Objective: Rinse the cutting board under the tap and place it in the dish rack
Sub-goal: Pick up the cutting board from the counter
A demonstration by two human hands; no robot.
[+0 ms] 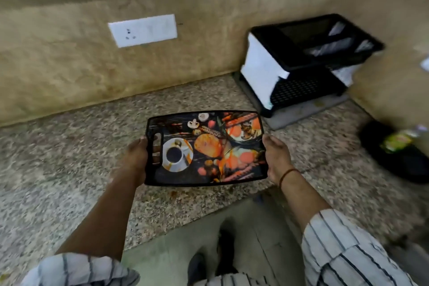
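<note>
Dish rack [301, 62] holds pale items, blurred. Cutting board [205, 147] near it, long axis L-R, handle left; left hand [137, 153] & right hand [277, 156] grip ends.

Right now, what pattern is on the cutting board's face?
Head view: the cutting board has a black rim and a printed food photo, orange vegetables, mushrooms and a coffee cup.

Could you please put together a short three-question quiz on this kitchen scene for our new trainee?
1. True or false: only one hand holds the cutting board.
2. Which hand is at the end with the handle slot: left hand or right hand?
3. Where is the dish rack relative to the board?

Key:
1. False; both hands hold it, one at each short end.
2. Left hand.
3. Beyond it and to the right, in the corner of the counter.
</note>
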